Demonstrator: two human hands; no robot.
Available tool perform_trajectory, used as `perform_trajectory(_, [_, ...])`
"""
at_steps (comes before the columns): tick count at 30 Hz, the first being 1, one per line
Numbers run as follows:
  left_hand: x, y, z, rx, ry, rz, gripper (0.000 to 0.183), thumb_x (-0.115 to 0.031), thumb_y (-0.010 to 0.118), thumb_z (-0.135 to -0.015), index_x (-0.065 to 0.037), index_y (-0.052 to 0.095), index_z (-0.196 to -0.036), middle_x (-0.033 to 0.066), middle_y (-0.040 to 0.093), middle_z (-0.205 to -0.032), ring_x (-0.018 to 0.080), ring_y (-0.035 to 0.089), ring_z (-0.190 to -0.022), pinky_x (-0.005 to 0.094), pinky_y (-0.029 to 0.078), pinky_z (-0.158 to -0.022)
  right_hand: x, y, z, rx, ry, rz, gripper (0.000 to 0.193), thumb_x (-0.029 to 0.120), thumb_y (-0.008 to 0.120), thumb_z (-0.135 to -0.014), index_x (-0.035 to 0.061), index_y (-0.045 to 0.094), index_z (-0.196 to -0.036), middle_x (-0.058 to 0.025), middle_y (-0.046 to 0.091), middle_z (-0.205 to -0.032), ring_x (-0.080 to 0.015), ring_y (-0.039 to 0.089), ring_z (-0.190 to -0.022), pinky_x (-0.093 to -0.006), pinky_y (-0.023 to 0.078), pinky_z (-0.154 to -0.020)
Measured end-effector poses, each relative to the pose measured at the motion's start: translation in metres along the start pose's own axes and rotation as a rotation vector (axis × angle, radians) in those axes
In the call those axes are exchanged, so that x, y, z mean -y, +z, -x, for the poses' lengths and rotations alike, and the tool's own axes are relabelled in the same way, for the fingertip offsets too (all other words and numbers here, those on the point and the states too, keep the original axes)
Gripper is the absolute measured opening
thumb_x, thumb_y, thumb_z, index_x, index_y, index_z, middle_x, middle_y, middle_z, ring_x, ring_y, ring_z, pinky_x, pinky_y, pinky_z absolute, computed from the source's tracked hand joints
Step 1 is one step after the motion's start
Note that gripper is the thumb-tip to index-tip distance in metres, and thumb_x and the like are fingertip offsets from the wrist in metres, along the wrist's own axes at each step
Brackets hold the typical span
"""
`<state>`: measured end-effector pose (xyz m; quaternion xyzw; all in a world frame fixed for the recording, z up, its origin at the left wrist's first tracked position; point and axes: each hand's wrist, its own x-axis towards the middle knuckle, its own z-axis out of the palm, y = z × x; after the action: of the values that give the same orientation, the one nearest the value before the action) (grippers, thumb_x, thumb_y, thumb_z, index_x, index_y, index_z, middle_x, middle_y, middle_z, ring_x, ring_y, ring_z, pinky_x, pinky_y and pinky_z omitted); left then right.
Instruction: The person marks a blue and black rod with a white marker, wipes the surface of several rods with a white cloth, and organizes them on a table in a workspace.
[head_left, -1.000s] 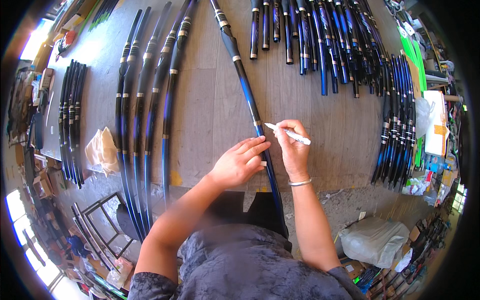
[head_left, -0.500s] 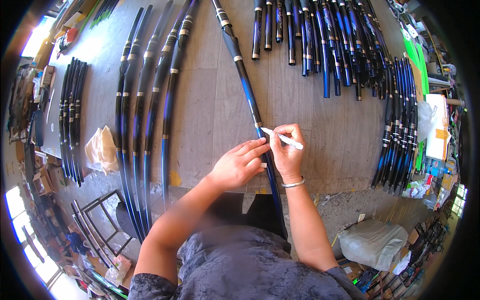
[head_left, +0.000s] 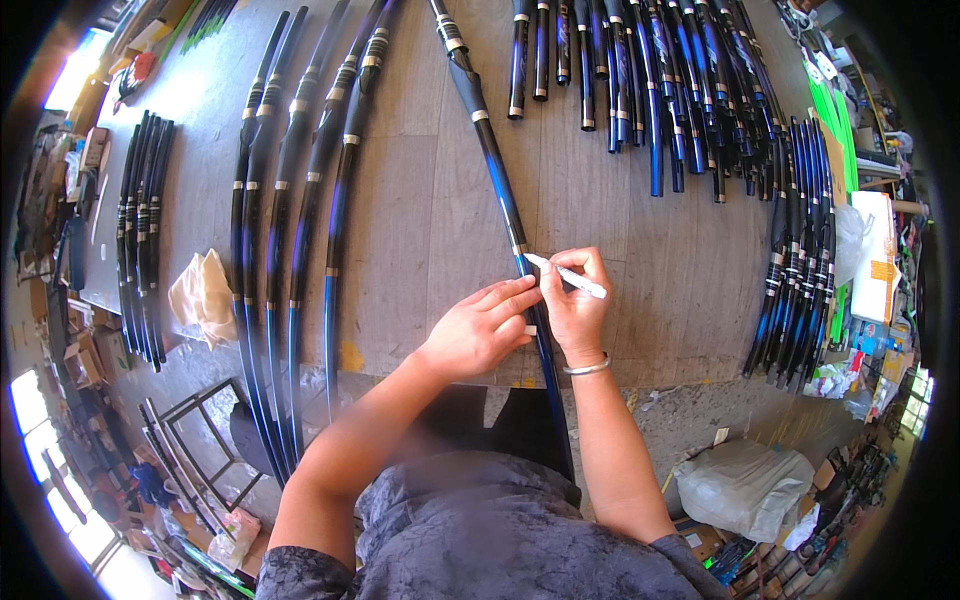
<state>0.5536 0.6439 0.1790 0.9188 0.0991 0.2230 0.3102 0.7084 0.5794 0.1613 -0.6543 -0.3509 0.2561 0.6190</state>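
A blue and black fishing rod (head_left: pixel 501 180) lies slantwise across the table, its lower end passing over the near edge toward my body. My left hand (head_left: pixel 482 330) holds the rod, fingers laid over it just below a silver ring. A small white patch shows by the thumb; I cannot tell whether it is tape. In my right hand (head_left: pixel 572 318), a white marker pen (head_left: pixel 582 284) is pinched like a writing tool. Its tip meets the rod, or nearly so, close under the silver ring. A bracelet circles the right wrist.
Several similar rods (head_left: pixel 343 190) lie to the left, beyond a crumpled beige cloth (head_left: pixel 203 298) and a short bundle (head_left: pixel 148 215). Many blue-black rod sections (head_left: pixel 655 120) cover the far right of the table (head_left: pixel 420 220). Another bundle (head_left: pixel 800 230) rests at the right edge.
Almost nothing differs. The pen tip and both hands have shifted very slightly along the rod, if at all.
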Motion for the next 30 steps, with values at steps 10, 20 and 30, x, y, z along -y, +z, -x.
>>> perform_trajectory(10, [0.001,0.003,0.001,-0.004,-0.003,-0.004,0.026,-0.016,0.071,-0.076,0.000,0.051,-0.079,0.0200,0.059,-0.122,0.0346,0.053,-0.121,0.0447,0.047,-0.098,0.000,0.001,-0.001,-0.009,-0.019,0.012,0.017,0.004,0.068,-0.084,0.0025,0.051,-0.085,-0.0031,0.058,-0.077,-0.0087,0.056,-0.070,-0.0252,0.048,-0.064])
perform_trajectory(20, [-0.001,0.000,0.001,0.009,0.000,0.013,0.024,-0.012,0.072,-0.073,-0.002,0.052,-0.081,0.0169,0.056,-0.129,0.0361,0.051,-0.122,0.0455,0.048,-0.094,0.010,-0.016,0.003,-0.044,0.121,-0.225,0.014,0.003,0.064,-0.089,0.0037,0.050,-0.088,-0.0046,0.060,-0.082,-0.0100,0.057,-0.074,-0.0250,0.049,-0.071])
perform_trajectory(30, [-0.002,-0.006,0.007,-0.109,-0.149,0.099,0.018,-0.010,0.067,-0.081,-0.001,0.052,-0.085,0.0183,0.055,-0.130,0.0410,0.047,-0.126,0.0479,0.042,-0.100,0.054,-0.047,0.036,0.093,0.301,-0.290,0.011,0.003,0.061,-0.088,0.0049,0.050,-0.086,-0.0079,0.060,-0.082,-0.0113,0.056,-0.071,-0.0260,0.048,-0.069])
